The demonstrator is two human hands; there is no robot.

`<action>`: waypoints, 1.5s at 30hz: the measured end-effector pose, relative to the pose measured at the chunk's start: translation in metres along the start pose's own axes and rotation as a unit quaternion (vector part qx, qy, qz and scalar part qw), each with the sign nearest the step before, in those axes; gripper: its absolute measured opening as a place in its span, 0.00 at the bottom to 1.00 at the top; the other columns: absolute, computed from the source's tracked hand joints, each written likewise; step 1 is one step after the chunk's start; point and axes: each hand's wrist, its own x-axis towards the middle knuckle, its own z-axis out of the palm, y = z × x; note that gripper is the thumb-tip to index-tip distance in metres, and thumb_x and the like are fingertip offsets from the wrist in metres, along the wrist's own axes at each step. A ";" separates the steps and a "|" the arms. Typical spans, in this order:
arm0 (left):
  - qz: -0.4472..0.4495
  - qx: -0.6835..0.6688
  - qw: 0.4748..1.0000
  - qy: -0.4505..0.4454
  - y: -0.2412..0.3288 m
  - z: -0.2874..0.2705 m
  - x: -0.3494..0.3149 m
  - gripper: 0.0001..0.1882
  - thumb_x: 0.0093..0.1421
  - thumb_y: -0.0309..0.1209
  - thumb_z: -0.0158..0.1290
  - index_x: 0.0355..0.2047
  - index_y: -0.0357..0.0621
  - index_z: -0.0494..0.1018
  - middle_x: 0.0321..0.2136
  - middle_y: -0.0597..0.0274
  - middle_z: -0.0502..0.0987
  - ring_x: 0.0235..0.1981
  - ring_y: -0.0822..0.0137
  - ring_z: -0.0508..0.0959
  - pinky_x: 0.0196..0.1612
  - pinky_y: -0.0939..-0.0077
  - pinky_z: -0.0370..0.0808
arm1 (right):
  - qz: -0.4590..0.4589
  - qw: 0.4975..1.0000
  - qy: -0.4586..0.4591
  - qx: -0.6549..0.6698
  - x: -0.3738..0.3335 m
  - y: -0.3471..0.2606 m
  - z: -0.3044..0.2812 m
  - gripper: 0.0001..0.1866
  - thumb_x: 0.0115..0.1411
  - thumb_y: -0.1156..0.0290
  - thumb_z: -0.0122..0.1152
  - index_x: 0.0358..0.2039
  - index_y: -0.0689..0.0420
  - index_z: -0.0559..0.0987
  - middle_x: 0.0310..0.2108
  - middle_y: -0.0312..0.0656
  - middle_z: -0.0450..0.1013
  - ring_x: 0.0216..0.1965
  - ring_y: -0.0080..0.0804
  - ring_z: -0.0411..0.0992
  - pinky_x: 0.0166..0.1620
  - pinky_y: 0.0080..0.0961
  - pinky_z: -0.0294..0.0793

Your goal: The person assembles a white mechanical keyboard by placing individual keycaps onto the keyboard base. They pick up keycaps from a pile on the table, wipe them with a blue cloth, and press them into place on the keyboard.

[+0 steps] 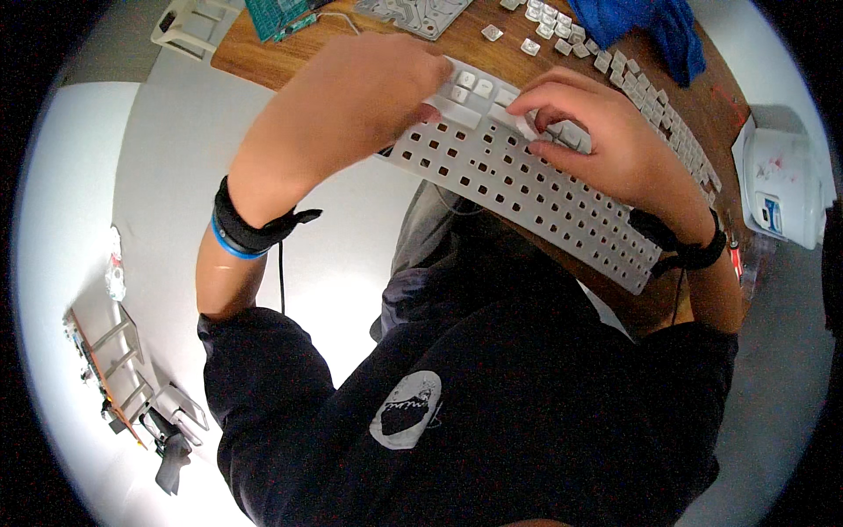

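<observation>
A pale grey keyboard frame [518, 189] with rows of square holes lies tilted across the near edge of the desk, above my lap. My left hand [378, 97] grips its left end, with the fingertips partly hidden behind the wrist and hand. A few white keycaps [474, 83] sit in the frame's far left corner, between my hands. Over the frame's far side, my right hand [606, 123] is curled with thumb and index finger around a small white keycap [529, 126]. More keycaps [571, 136] show partly beneath that hand.
Loose keycaps [663, 114] spread along the wooden desk [255, 53] to the right. A blue cloth [650, 31] lies at the far right, near a white container [781, 184]. A circuit board [417, 13] and a green board [277, 18] lie at the back left.
</observation>
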 end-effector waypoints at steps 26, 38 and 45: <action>0.036 -0.025 0.997 0.056 0.000 0.010 0.004 0.19 0.62 0.30 0.67 0.53 0.44 0.78 0.37 0.51 0.83 0.44 0.44 0.84 0.45 0.49 0.81 | -0.014 0.998 -0.007 -0.060 0.017 -0.011 0.015 0.19 0.61 0.71 0.75 0.52 0.57 0.81 0.49 0.48 0.78 0.52 0.55 0.78 0.54 0.45 0.81; 0.032 -0.028 0.997 0.069 0.002 0.007 0.002 0.19 0.62 0.28 0.66 0.53 0.43 0.78 0.36 0.49 0.84 0.42 0.43 0.85 0.43 0.48 0.81 | -0.062 0.989 -0.008 -0.135 0.019 -0.018 0.027 0.19 0.60 0.70 0.72 0.51 0.59 0.82 0.48 0.48 0.77 0.52 0.55 0.77 0.55 0.45 0.81; -0.029 -0.005 0.999 -0.031 0.009 -0.001 0.011 0.15 0.63 0.29 0.65 0.50 0.43 0.80 0.36 0.49 0.85 0.43 0.44 0.86 0.43 0.49 0.82 | -0.078 0.960 0.001 -0.269 0.018 -0.028 0.037 0.18 0.56 0.75 0.73 0.48 0.61 0.84 0.45 0.40 0.79 0.43 0.44 0.79 0.45 0.37 0.84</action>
